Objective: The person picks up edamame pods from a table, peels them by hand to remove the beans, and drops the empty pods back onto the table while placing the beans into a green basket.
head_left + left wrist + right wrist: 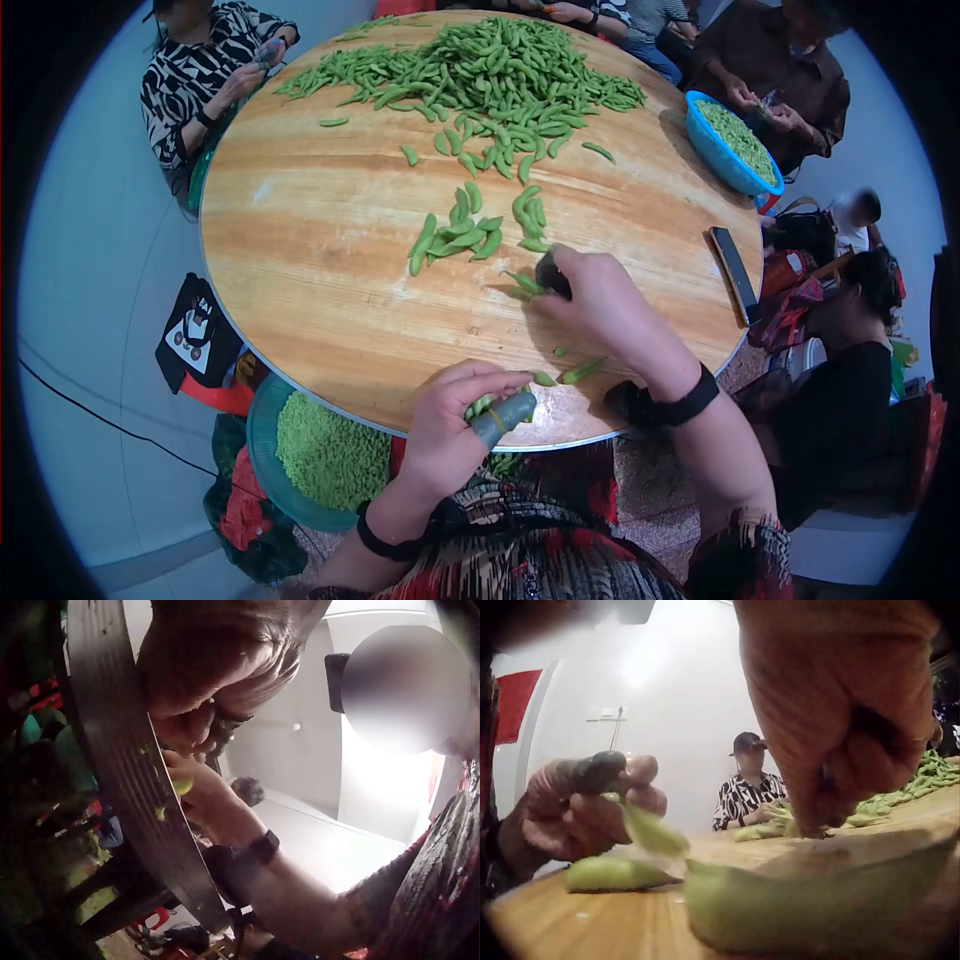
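Note:
My left hand is by the table's near edge, its fingers curled around green soybean pods. A grey sheath with a yellow band covers its thumb. In the right wrist view, a soybean pod sticks out below those fingertips. Farther out, my right hand reaches down to the wood, with a dark cover on its thumb. Its bent fingers pinch at small soybean pods, partly hidden under the hand. Beyond lies a small group of pods. Loose pods lie between the hands.
A large pod heap covers the far side of the round wooden table. A blue basin of shelled beans stands right, near a phone. Another basin sits below the left edge. Several people sit around.

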